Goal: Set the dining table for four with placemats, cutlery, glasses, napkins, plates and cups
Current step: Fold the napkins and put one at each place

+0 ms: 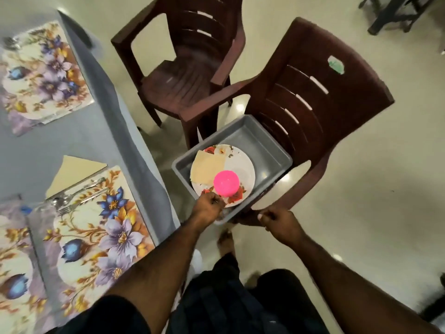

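Observation:
A grey tub (272, 145) stands on the seat of a brown plastic chair (325, 92). In it lies a white floral plate (243, 165) carrying a folded cream napkin (208, 168) and an upturned pink cup (226, 183). My left hand (208, 206) reaches into the tub, fingers curled at the plate's near rim, with a small metal glint between them. My right hand (279, 221) hovers by the tub's near corner, fingers curled, holding nothing I can see.
The table (79, 141), in a blue-grey cloth, is on my left with three floral placemats (96, 227) (43, 75) (12, 261). Cutlery (79, 196) and a cream napkin (74, 169) lie at the nearest mat. A second brown chair (183, 75) stands behind the tub.

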`<state>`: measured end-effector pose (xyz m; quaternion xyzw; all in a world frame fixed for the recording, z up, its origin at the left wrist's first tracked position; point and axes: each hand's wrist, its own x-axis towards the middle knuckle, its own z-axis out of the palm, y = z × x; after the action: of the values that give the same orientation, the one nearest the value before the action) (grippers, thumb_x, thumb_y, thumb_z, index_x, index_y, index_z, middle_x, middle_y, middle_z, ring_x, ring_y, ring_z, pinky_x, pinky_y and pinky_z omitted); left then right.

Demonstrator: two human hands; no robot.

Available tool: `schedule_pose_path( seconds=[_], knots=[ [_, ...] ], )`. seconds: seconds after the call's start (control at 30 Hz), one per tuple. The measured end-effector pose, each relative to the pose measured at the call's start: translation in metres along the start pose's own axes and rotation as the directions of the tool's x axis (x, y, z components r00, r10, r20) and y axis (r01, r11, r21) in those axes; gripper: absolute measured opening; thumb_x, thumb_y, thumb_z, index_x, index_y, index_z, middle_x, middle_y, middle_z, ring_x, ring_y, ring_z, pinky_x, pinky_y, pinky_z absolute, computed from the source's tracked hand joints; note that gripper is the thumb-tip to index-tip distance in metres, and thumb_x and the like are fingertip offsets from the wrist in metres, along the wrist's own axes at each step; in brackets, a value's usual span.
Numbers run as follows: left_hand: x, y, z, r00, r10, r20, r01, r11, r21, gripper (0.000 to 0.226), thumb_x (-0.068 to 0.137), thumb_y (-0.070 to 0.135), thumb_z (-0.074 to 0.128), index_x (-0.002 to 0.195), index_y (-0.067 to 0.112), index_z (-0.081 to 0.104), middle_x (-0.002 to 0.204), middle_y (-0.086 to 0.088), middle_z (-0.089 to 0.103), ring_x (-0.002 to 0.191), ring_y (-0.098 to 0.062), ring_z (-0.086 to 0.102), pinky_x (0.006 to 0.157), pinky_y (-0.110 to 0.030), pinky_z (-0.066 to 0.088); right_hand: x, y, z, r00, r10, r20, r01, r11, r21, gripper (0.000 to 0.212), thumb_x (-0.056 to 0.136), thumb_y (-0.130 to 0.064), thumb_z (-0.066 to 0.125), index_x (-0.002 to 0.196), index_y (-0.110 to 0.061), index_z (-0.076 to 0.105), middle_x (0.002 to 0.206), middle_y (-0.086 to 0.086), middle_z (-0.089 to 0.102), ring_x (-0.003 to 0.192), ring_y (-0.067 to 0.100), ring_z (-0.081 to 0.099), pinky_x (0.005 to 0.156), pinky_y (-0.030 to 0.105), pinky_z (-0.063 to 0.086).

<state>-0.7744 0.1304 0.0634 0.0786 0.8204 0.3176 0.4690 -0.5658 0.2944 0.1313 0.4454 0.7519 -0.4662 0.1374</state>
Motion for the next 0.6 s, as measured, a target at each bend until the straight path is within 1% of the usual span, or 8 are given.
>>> schedule_pose_path(
  seconds=[0.1,0.2,0.27,0.33,0.4,0.47,0.53,0.6],
  knots=[
    [0.043,0.008,-0.02,0.999,-0.001,-0.048,0.004,0.999,0.047,0.02,0.074,0.051,0.07,0.081,0.032,0.072,0.074,0.002,0.075,0.077,-0.03,0.073,0.075,-0.049,0.063,0.071,-0.029,-0.016,0.995,-0.023,0.092,0.029,0.998,-0.055,0.017,0.091,-0.034,0.071,0.076,-0.026,0.07,0.076,-0.006,0.073,0.077,0.021,0.072,0.077,0.047,0.06],
    [0.04,0.056,-0.052,0.992,-0.06,-0.107,0.071,0.993,0.099,0.019,0.089,0.04,0.072,0.091,0.022,0.073,0.082,0.003,0.071,0.074,-0.023,0.066,0.063,-0.032,0.058,0.143,-0.049,-0.014,0.975,-0.027,0.219,0.064,0.985,-0.162,0.016,0.089,-0.034,0.072,0.086,-0.019,0.074,0.086,-0.002,0.075,0.087,0.022,0.072,0.08,0.039,0.058],
    [0.064,0.061,-0.063,0.983,-0.124,-0.139,0.142,0.981,0.13,0.016,0.097,0.029,0.07,0.099,0.014,0.072,0.09,-0.003,0.069,0.073,-0.025,0.064,0.057,-0.027,0.05,0.193,-0.058,-0.005,0.956,-0.034,0.292,0.099,0.972,-0.214,0.015,0.088,-0.031,0.072,0.09,-0.016,0.076,0.088,-0.002,0.076,0.088,0.021,0.072,0.08,0.036,0.058],
    [0.092,0.055,-0.071,0.969,-0.159,-0.192,0.19,0.969,0.156,0.017,0.098,0.032,0.068,0.102,0.016,0.072,0.104,-0.007,0.073,0.092,-0.031,0.069,0.074,-0.032,0.055,0.239,-0.06,0.008,0.94,-0.001,0.341,0.091,0.965,-0.246,0.014,0.086,-0.032,0.073,0.085,-0.018,0.075,0.079,-0.003,0.076,0.079,0.019,0.073,0.078,0.037,0.06],
    [0.13,0.044,-0.073,0.944,-0.194,-0.266,0.252,0.947,0.201,0.015,0.099,0.036,0.063,0.101,0.022,0.068,0.11,-0.006,0.074,0.1,-0.031,0.068,0.084,-0.035,0.055,0.292,-0.058,0.026,0.924,0.002,0.382,0.117,0.95,-0.289,0.016,0.087,-0.034,0.072,0.077,-0.022,0.07,0.075,-0.006,0.073,0.076,0.019,0.071,0.073,0.033,0.056],
    [0.165,0.035,-0.071,0.937,-0.178,-0.302,0.27,0.915,0.3,0.02,0.098,0.032,0.059,0.112,0.02,0.067,0.12,-0.01,0.072,0.106,-0.032,0.067,0.089,-0.039,0.056,0.337,-0.057,0.042,0.91,-0.027,0.413,0.183,0.921,-0.343,0.018,0.091,-0.036,0.071,0.077,-0.025,0.066,0.088,-0.002,0.073,0.092,0.024,0.069,0.075,0.028,0.046],
    [0.192,0.035,-0.067,0.931,-0.147,-0.334,0.277,0.882,0.382,0.038,0.097,0.03,0.062,0.132,0.013,0.062,0.136,-0.014,0.066,0.123,-0.035,0.062,0.102,-0.043,0.052,0.368,-0.059,0.053,0.899,-0.09,0.429,0.27,0.885,-0.379,0.013,0.095,-0.034,0.068,0.091,-0.023,0.073,0.105,0.003,0.076,0.104,0.028,0.068,0.081,0.028,0.045],
    [0.216,0.037,-0.061,0.914,-0.139,-0.382,0.304,0.857,0.416,0.053,0.097,0.036,0.069,0.143,0.012,0.058,0.145,-0.012,0.062,0.132,-0.033,0.058,0.111,-0.041,0.045,0.39,-0.059,0.061,0.897,-0.139,0.421,0.314,0.868,-0.383,0.014,0.097,-0.029,0.065,0.102,-0.02,0.075,0.112,0.003,0.076,0.108,0.027,0.067,0.087,0.029,0.047]
  ],
)
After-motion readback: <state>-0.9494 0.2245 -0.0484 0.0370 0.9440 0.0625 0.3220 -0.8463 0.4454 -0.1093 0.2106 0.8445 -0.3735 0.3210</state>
